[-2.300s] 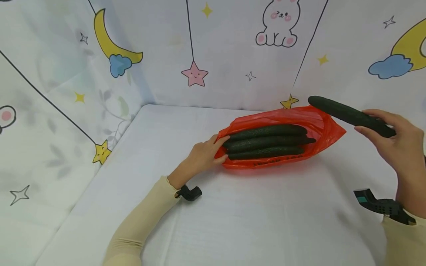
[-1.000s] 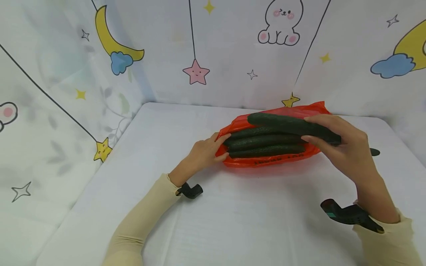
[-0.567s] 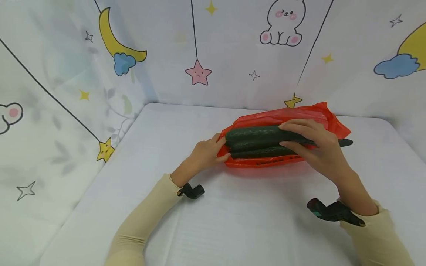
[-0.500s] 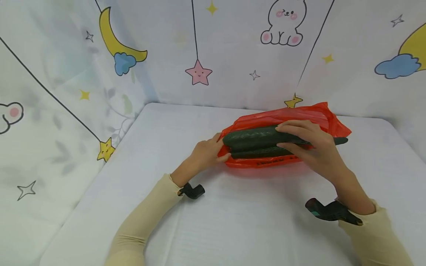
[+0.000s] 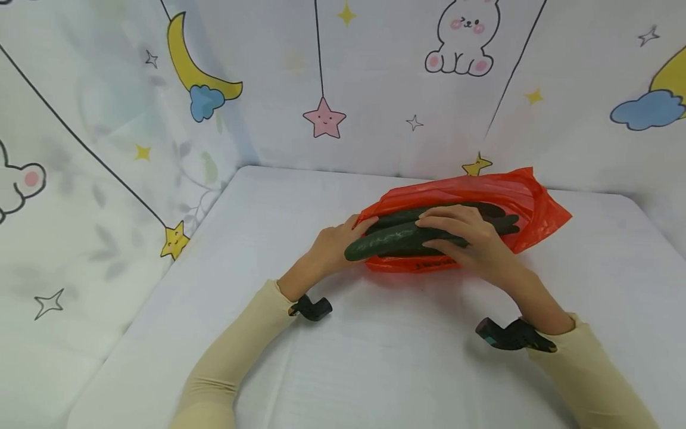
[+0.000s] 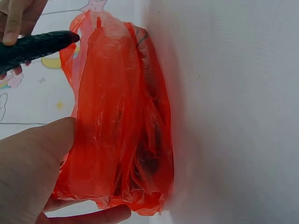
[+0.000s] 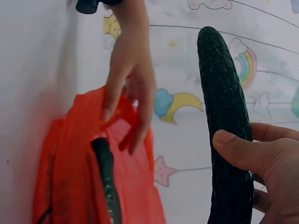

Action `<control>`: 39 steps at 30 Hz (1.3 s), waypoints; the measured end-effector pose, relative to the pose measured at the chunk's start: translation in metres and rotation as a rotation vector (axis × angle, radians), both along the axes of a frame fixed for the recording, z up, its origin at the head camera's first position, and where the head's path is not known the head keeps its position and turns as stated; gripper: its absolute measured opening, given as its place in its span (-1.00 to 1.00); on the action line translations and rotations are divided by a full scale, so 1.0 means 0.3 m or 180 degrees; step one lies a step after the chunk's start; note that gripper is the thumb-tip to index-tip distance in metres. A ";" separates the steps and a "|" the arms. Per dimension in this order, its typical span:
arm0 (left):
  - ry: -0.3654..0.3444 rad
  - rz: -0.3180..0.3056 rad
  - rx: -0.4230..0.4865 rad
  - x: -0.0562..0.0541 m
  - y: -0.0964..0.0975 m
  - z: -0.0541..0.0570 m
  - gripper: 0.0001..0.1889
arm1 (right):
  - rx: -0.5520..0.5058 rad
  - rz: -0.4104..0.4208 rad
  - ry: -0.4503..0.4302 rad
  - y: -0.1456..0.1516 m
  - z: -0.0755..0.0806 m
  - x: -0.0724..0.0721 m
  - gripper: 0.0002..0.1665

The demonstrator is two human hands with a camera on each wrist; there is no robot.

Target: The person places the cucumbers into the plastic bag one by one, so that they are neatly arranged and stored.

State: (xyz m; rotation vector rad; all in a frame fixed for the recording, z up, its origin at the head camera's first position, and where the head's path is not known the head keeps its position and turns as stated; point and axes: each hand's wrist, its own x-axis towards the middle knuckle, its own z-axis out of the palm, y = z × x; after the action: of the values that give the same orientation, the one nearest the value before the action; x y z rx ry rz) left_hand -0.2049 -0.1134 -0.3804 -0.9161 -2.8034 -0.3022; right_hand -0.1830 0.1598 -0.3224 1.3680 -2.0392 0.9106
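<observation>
My right hand [image 5: 477, 241] grips a dark green cucumber [image 5: 386, 240] from above, holding it over the red plastic bag [image 5: 482, 187]. The thumb lies along one side of that cucumber [image 7: 226, 107] in the right wrist view, the fingers behind it. Its tip points left, in front of my left hand [image 5: 327, 253]. That hand holds the left end of the bag [image 6: 107, 107], thumb on one side and fingers on the other. Inside the open bag lie several cucumbers [image 5: 490, 208], partly covered by the right hand and the held cucumber.
The bag rests on a white-covered table [image 5: 375, 357] near its back edge. Behind it hangs a white cloth backdrop [image 5: 375, 71] printed with moons, stars and a bear. Each wrist wears a black camera mount [image 5: 514, 335].
The right hand has carried the cucumber left from beside the bag to above it, then lower and toward the bag's near left end. The left hand has kept its hold on the bag.
</observation>
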 end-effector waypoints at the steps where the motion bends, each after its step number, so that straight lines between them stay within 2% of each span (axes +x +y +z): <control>1: 0.0001 -0.0007 -0.0014 0.001 0.001 0.001 -0.29 | -0.0007 0.0019 0.0021 -0.002 -0.008 -0.004 -0.47; 8: 0.0077 0.0034 -0.0076 0.006 0.005 0.004 -0.24 | 0.0017 -0.0018 0.0032 0.006 -0.054 -0.047 -0.46; 13: 0.0211 -0.0009 0.0021 0.002 0.004 -0.004 -0.30 | 0.0037 -0.0145 -0.0061 0.030 -0.081 -0.087 -0.44; 17: 0.0203 -0.0043 0.0162 0.004 0.004 -0.002 -0.35 | 0.0120 -0.0308 -0.0180 0.051 -0.101 -0.115 -0.58; 19: 0.0214 -0.0043 0.0183 0.005 0.004 0.000 -0.36 | 0.0159 -0.0403 -0.0212 0.058 -0.110 -0.127 -0.52; 22: 0.0263 -0.0023 0.0160 0.005 0.005 0.001 -0.36 | 0.0173 -0.0480 -0.0225 0.064 -0.121 -0.149 -0.32; 24: 0.0281 -0.0007 0.0144 0.003 0.006 0.000 -0.34 | 0.0180 -0.0515 -0.0252 0.068 -0.130 -0.167 -0.33; 30: 0.0171 0.0028 0.0129 0.001 0.007 0.003 -0.27 | 0.0316 -0.0683 -0.0478 0.087 -0.153 -0.212 -0.39; 39: 0.0170 0.0064 0.0093 0.003 0.009 0.006 -0.26 | 0.0432 -0.0871 -0.0797 0.075 -0.168 -0.229 -0.46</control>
State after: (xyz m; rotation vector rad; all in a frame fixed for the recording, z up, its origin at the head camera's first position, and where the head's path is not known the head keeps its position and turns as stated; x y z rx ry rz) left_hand -0.2039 -0.1108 -0.3787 -0.8761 -2.7504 -0.3102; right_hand -0.2516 0.1823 -0.3729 1.0452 -2.4443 0.8694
